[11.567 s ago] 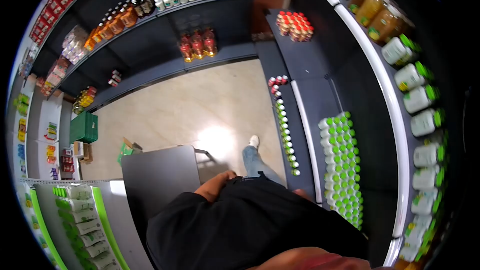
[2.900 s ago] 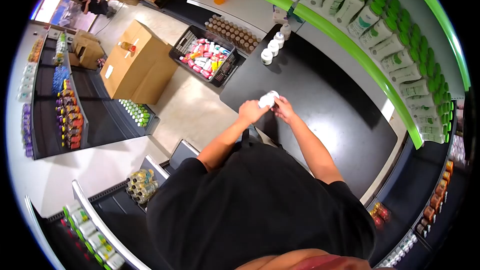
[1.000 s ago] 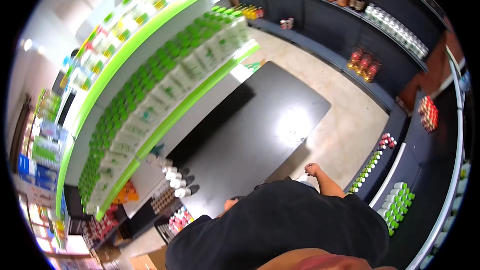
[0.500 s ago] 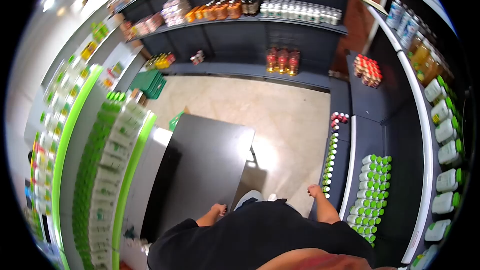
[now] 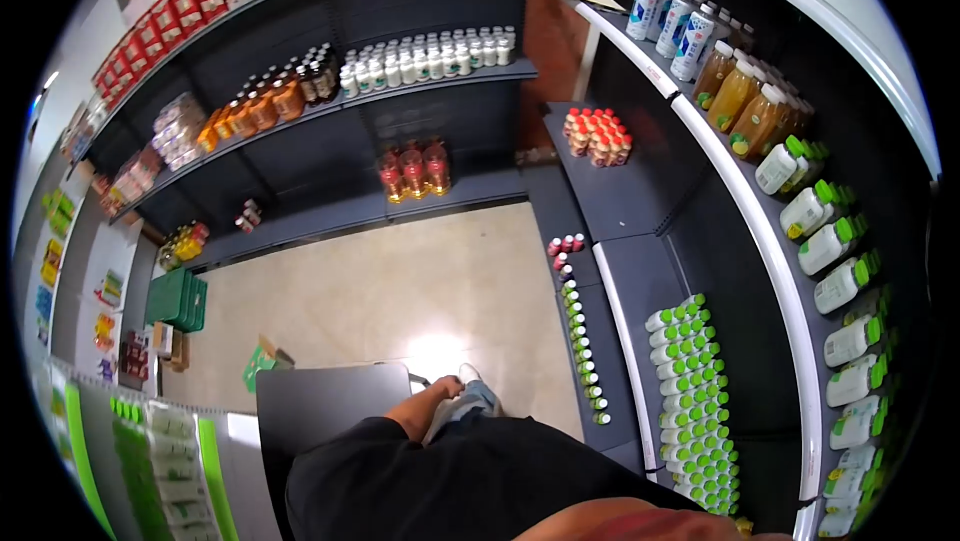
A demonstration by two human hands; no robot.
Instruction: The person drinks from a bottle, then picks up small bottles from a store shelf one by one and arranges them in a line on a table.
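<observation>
My left hand [image 5: 446, 387] hangs low in front of my body, just right of the dark grey tabletop [image 5: 335, 386]. Its fingers look loosely curled, and nothing shows in them; whether it brushes the table edge I cannot tell. My right hand is out of view, hidden beyond my black shirt. On the right, the nearest goods are a row of small green-capped bottles [image 5: 580, 346] on a low ledge and a block of white green-capped bottles [image 5: 690, 391] on the lower shelf.
Dark shelves [image 5: 310, 171] run along the back, with white bottles [image 5: 430, 59] and red-gold bottles [image 5: 413, 173]. The right upper shelf holds amber drinks [image 5: 745, 106] and white green-lidded jars [image 5: 830, 246]. A green crate [image 5: 177, 299] and small cartons [image 5: 172, 345] stand left on the pale floor [image 5: 370, 291].
My view has turned right and moved forward, so the shelves slide left and the table sits lower. My right hand has left the view. A step shows beside my left hand.
</observation>
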